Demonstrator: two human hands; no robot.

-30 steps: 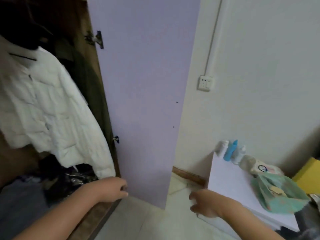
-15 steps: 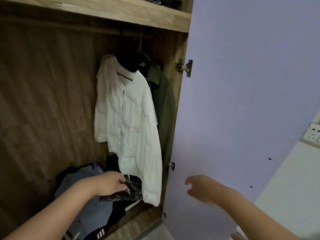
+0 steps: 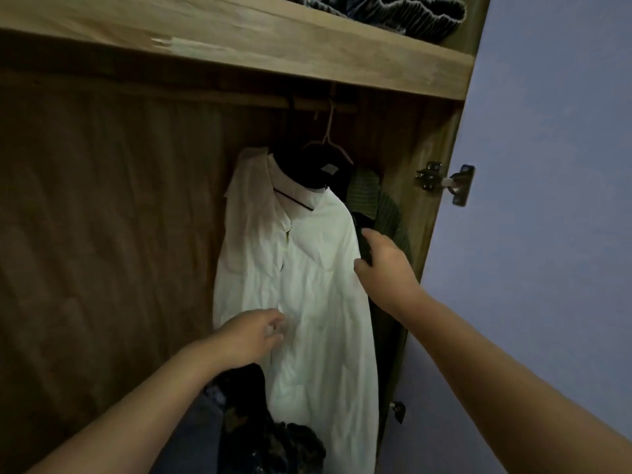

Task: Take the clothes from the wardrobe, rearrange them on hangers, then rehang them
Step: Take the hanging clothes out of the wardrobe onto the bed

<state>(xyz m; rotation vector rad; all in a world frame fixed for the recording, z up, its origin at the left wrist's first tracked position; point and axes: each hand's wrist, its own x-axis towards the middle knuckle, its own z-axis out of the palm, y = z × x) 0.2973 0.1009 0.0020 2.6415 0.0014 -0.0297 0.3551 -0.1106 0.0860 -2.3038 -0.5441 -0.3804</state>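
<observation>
Your wardrobe (image 3: pixel 102 234) is dim inside, so much of it is hard to read: the rail (image 3: pixel 239 97) under the shelf (image 3: pixel 273 53) barely shows, and the dark heap (image 3: pixel 273 439) at the bottom is cut off by the frame edge. Dark folded cloth (image 3: pixel 393 12) on the shelf is cropped at the top. You have one white jacket (image 3: pixel 307 285) hanging at the right end of the rail, with one dark garment (image 3: pixel 307 165) inside its collar; one green garment (image 3: pixel 386 213) hangs just behind, mostly hidden. Two hanger hooks (image 3: pixel 328 128) are visible. One hinge (image 3: pixel 444 181) shows on the lilac door (image 3: pixel 547 200) to the right. Your left hand (image 3: pixel 249 336) reaches forward to the jacket's front, its fingers blurred, so whether they grip the cloth cannot be told. Your right hand (image 3: pixel 383 265) is raised higher at the jacket's right edge, fingers curled onto a dark fold there, thumb against the white cloth
</observation>
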